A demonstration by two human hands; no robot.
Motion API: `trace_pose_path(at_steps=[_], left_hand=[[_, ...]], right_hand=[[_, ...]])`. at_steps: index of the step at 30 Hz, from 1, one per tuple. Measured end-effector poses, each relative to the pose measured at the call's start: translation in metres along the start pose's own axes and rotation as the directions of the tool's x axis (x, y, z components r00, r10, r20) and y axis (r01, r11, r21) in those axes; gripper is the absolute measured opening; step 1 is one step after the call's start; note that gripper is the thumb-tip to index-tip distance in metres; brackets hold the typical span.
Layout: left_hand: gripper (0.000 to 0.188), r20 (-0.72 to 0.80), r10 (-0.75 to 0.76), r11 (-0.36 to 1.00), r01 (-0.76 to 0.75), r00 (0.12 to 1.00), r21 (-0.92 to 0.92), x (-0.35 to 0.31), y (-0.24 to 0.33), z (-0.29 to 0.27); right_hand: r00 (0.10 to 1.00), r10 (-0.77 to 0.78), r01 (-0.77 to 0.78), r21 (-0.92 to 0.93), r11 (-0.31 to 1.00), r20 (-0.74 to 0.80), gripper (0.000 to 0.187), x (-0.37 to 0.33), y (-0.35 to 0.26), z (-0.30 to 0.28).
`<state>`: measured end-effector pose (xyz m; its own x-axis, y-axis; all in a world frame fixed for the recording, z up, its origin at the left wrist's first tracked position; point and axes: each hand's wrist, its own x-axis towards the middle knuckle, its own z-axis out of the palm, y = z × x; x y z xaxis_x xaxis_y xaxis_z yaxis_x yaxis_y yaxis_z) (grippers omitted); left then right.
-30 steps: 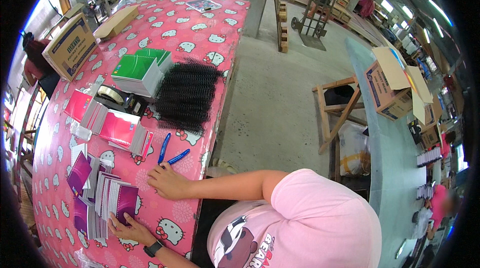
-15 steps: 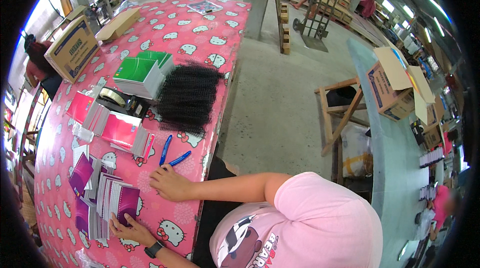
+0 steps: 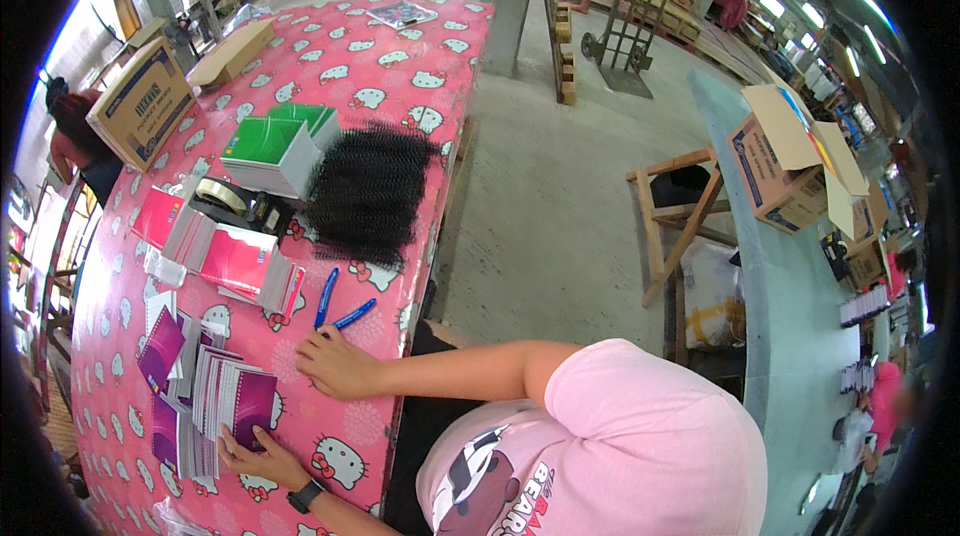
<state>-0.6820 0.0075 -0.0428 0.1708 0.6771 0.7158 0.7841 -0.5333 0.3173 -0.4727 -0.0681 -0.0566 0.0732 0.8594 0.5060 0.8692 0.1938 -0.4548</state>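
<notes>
Two hands lay flat: I saw right hand [image 3: 335, 364] open, empty, below the pens [image 3: 338, 304]; left hand [image 3: 258, 456] fingers spread, touching the booklets [image 3: 215, 398].

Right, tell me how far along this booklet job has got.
Done, it seems: purple booklets and pink booklets lie fanned in stacks. In hand: the left hand rests on the purple ones; the right hand lies flat beside two blue pens. Left, probably: the heap of black coils and the green stack sit untouched.
</notes>
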Motion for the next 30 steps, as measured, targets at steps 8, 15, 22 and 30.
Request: trace_pose_path(at_steps=[8, 15, 22, 30], left_hand=[[0.049, 0.022, -0.014, 0.999, 0.015, 1.000, -0.050, -0.001, 0.002, -0.001], [0.049, 0.024, -0.005, 0.999, 0.006, 1.000, -0.038, -0.001, 0.001, 0.000], [0.049, 0.033, -0.018, 0.999, 0.020, 0.999, -0.039, 0.000, 0.001, -0.003], [0.053, -0.005, 0.007, 0.998, -0.008, 1.000, -0.062, 0.000, -0.004, 0.003]], right_hand=[[1.000, 0.001, -0.002, -0.048, 0.999, -0.017, 0.030, 0.000, 0.000, 0.002], [1.000, -0.002, 0.002, 0.004, 1.000, -0.006, 0.032, 0.001, 0.001, 0.001], [1.000, -0.001, 0.001, -0.006, 1.000, 0.002, 0.032, 0.003, -0.002, -0.001], [1.000, -0.004, 0.003, -0.018, 1.000, -0.031, 0.031, 0.002, 0.001, 0.003]])
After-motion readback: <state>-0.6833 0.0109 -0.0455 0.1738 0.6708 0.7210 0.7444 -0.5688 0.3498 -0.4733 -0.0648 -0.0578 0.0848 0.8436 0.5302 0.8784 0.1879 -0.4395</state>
